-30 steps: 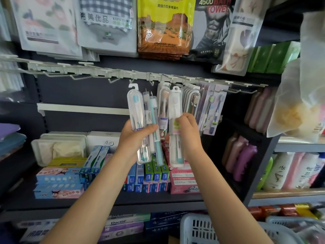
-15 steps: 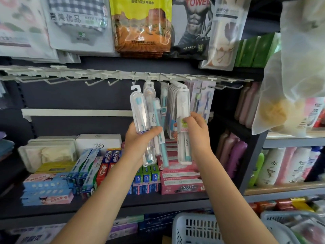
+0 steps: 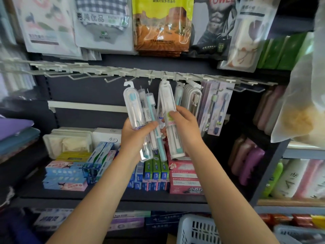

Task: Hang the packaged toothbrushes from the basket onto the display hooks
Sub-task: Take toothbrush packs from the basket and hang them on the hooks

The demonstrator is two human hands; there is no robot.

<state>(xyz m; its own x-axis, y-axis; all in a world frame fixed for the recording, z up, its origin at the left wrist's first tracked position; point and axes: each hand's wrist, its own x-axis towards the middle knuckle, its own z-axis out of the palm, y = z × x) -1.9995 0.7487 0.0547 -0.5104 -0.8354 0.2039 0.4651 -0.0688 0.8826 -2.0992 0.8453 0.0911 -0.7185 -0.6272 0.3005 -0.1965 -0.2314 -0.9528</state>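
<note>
My left hand (image 3: 135, 136) grips a fan of several packaged toothbrushes (image 3: 134, 111) in clear cases, held upright below the white hook rail (image 3: 123, 73). My right hand (image 3: 184, 127) pinches one white packaged toothbrush (image 3: 167, 101) at its middle; the pack's top tab is up at a hook (image 3: 164, 81) on the rail. Whether the tab is over the hook I cannot tell. More toothbrush packs (image 3: 192, 101) hang just to the right. The white basket (image 3: 197, 229) is at the bottom edge.
Bare hooks (image 3: 77, 75) run along the rail to the left. Purple double toothbrush packs (image 3: 216, 110) hang at the right. Toothpaste boxes (image 3: 154, 173) fill the shelf below. Towel packs (image 3: 161, 23) hang above, and a bagged sponge (image 3: 302, 103) juts in at right.
My right hand has lifted the white pack from beside the left bundle up to the rail, its tab now at a hook. The left hand stays where it was with its bundle.
</note>
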